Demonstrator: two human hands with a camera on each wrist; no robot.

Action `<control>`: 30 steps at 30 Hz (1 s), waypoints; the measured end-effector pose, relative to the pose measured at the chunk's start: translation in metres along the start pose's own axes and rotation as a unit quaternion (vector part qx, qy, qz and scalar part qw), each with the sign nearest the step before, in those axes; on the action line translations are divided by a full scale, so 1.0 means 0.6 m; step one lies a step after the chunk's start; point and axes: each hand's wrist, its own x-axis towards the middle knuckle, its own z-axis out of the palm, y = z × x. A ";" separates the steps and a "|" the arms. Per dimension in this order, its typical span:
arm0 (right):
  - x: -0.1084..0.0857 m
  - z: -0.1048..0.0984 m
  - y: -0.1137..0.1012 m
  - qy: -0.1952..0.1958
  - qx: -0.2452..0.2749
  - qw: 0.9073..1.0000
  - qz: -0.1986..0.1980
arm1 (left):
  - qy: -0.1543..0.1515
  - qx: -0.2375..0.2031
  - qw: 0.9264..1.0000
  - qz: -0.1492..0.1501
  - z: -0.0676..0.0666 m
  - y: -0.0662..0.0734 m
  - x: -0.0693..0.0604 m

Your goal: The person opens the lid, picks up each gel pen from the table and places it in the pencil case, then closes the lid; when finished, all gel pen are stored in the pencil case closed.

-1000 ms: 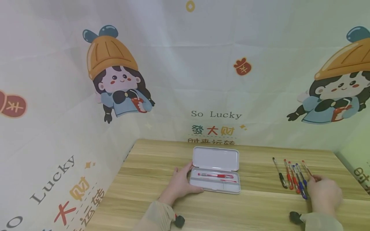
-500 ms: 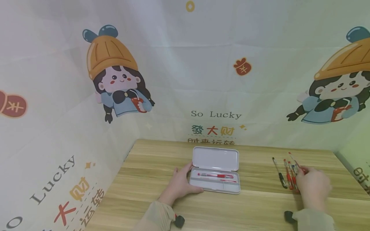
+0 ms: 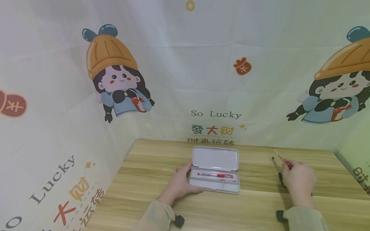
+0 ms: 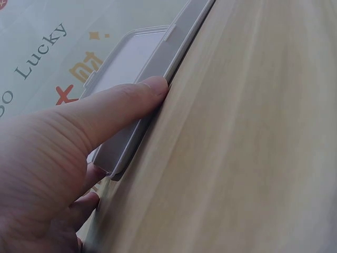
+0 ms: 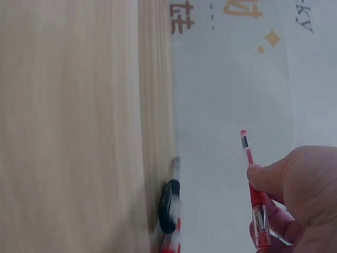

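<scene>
A pale pencil case (image 3: 215, 158) lies with its lid raised in the middle of the table. Inside rests a red pen (image 3: 214, 175); a thin red strip beside it is too small to identify. My left hand (image 3: 180, 183) grips the case's left end, its thumb against the front wall in the left wrist view. To the right, my right hand (image 3: 300, 181) pinches another red pen (image 5: 257, 197) between thumb and fingers, held above the table and angled toward the back left. Below that hand lies a black pen (image 3: 279, 176). Other pens there are mostly hidden by the hand.
The wooden table (image 3: 248, 211) meets a printed cloth backdrop (image 3: 173, 80) at its back and left. In the right wrist view, a blurred red pen end (image 5: 171, 242) shows by the black pen on the tabletop.
My right hand has lifted the red pen from the right side of the pen group and carried it left over the other pens. The left hand and case have stayed put.
</scene>
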 end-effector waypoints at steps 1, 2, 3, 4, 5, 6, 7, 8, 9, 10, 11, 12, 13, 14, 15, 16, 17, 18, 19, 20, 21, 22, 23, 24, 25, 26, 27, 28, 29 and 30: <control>-0.001 0.000 -0.006 0.000 0.001 1.000 -0.004 | 0.000 0.001 1.000 0.000 0.000 0.000 0.000; -0.003 0.001 -0.011 0.000 0.005 1.000 -0.008 | 0.000 0.001 1.000 0.000 0.000 0.000 0.000; -0.004 0.002 -0.016 0.002 0.009 1.000 -0.012 | 0.001 0.002 1.000 0.000 0.000 -0.001 0.001; -0.005 0.004 -0.021 0.003 0.012 1.000 -0.016 | 0.001 0.003 1.000 0.000 0.001 -0.001 0.001; -0.007 0.005 -0.026 0.006 0.016 1.000 -0.022 | 0.001 0.004 1.000 0.000 0.001 -0.001 0.001; -0.008 0.008 -0.030 0.009 0.021 0.999 -0.029 | 0.001 0.004 1.000 0.000 0.001 -0.001 0.001; -0.009 0.010 -0.034 0.011 0.029 0.999 -0.036 | 0.001 0.005 1.000 0.000 0.001 -0.002 0.002; -0.010 0.013 -0.037 0.015 0.037 0.998 -0.042 | 0.001 0.006 1.000 0.000 0.001 -0.002 0.002; -0.011 0.015 -0.041 0.020 0.042 0.998 -0.049 | 0.002 0.005 1.000 0.000 0.001 -0.002 0.002; -0.012 0.017 -0.044 0.021 0.048 0.997 -0.054 | 0.002 0.006 1.000 0.001 0.001 -0.003 0.002; -0.014 0.020 -0.047 0.024 0.053 0.997 -0.059 | 0.002 0.005 1.000 0.001 0.002 -0.003 0.002; -0.014 0.022 -0.050 0.026 0.057 0.996 -0.063 | 0.002 0.004 1.000 0.002 0.002 -0.003 0.002; -0.015 0.024 -0.053 0.026 0.058 0.996 -0.066 | 0.002 0.003 1.000 0.002 0.002 -0.003 0.002; -0.016 0.027 -0.055 0.026 0.059 0.996 -0.069 | 0.002 0.002 1.000 0.002 0.002 -0.002 0.002; -0.017 0.029 -0.058 0.025 0.059 0.995 -0.071 | 0.001 0.001 1.000 0.002 0.002 -0.002 0.002; -0.018 0.031 -0.061 0.024 0.060 0.995 -0.074 | 0.001 0.001 1.000 0.002 0.001 -0.001 0.001; -0.019 0.033 -0.064 0.023 0.059 0.995 -0.078 | 0.000 0.001 1.000 0.001 0.001 -0.001 0.001; -0.020 0.035 -0.067 0.023 0.059 0.995 -0.081 | 0.000 0.001 1.000 0.001 0.001 -0.001 0.001; -0.022 0.037 -0.070 0.022 0.059 0.994 -0.085 | 0.000 0.001 1.000 0.001 0.001 0.000 0.001; -0.023 0.038 -0.074 0.022 0.060 0.994 -0.089 | 0.000 0.001 1.000 0.000 0.000 0.000 0.001; -0.024 0.040 -0.077 0.023 0.061 0.994 -0.091 | 0.000 0.002 1.000 0.000 0.000 0.000 0.000; -0.025 0.041 -0.081 0.022 0.062 0.993 -0.094 | 0.000 0.002 1.000 0.000 0.000 0.000 0.000; -0.026 0.043 -0.084 0.022 0.062 0.993 -0.096 | 0.000 0.001 1.000 0.000 0.000 0.000 0.000; -0.027 0.043 -0.088 0.020 0.063 0.993 -0.098 | 0.000 0.001 1.000 -0.001 0.000 0.000 0.001; -0.028 0.044 -0.092 0.016 0.063 0.993 -0.099 | -0.001 0.001 1.000 -0.001 0.001 -0.001 0.001; -0.029 0.044 -0.096 0.011 0.065 0.993 -0.100 | -0.001 0.001 1.000 -0.002 0.001 -0.001 0.001; -0.030 0.044 -0.100 0.006 0.065 0.993 -0.100 | -0.001 0.001 1.000 -0.002 0.001 -0.001 0.001; -0.032 0.044 -0.104 0.000 0.064 0.993 -0.101 | -0.001 0.001 1.000 -0.002 0.001 -0.002 0.001; -0.033 0.044 -0.108 -0.004 0.063 0.993 -0.103 | -0.001 0.001 1.000 -0.002 0.002 -0.002 0.001; -0.035 0.044 -0.112 -0.009 0.065 0.992 -0.105 | -0.001 0.001 1.000 -0.002 0.002 -0.002 0.001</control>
